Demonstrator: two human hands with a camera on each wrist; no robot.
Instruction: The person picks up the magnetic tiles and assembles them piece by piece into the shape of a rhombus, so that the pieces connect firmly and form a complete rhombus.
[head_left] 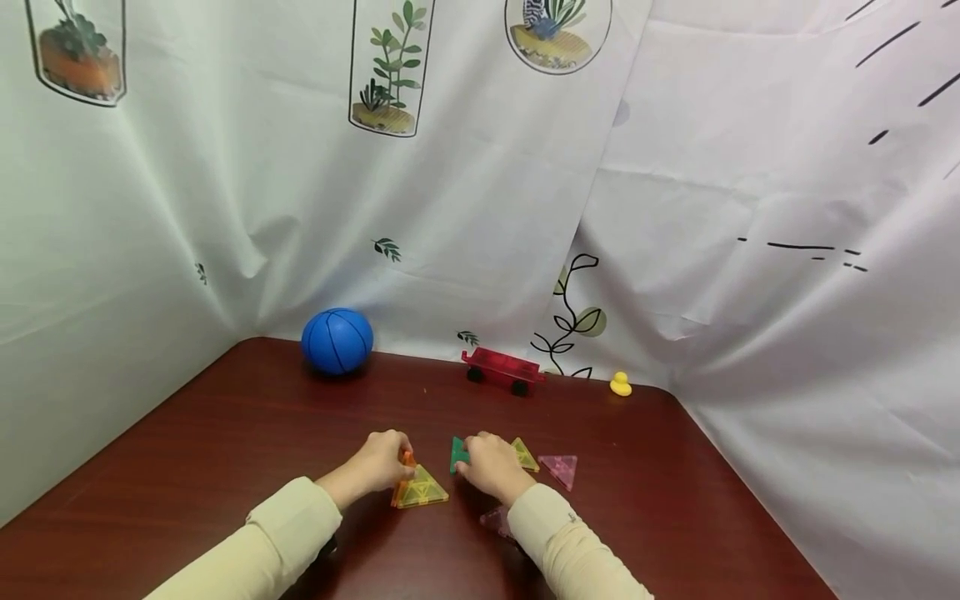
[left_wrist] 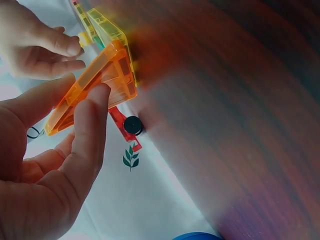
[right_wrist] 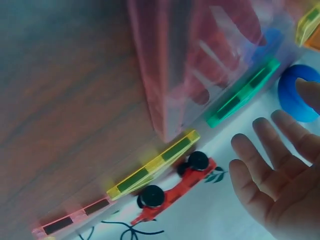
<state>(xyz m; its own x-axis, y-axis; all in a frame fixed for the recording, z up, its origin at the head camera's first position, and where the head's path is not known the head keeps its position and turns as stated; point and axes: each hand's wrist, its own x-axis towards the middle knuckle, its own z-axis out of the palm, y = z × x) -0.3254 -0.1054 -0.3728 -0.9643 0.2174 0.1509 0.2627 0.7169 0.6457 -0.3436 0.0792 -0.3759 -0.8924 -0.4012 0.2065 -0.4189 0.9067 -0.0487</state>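
My left hand (head_left: 377, 461) pinches an orange triangular magnetic tile (left_wrist: 107, 80) between thumb and fingers. A yellow triangular tile (head_left: 422, 490) leans against the orange one, their edges meeting at the top. To the right, my right hand (head_left: 491, 467) hovers low over the table, beside a green tile (head_left: 458, 455) that it partly covers in the head view. In the right wrist view its fingers (right_wrist: 280, 155) are loosely extended with nothing between them. Another yellow triangular tile (head_left: 527, 456) and a pink triangular tile (head_left: 561, 470) lie just beyond that hand.
A second pink tile (head_left: 495, 521) sits near the right sleeve, large and close in the right wrist view. Along the back stand a blue ball (head_left: 337, 342), a red wheeled car base (head_left: 502, 368) and a yellow duck (head_left: 620, 384). White printed cloth (head_left: 450, 192) hangs behind the table.
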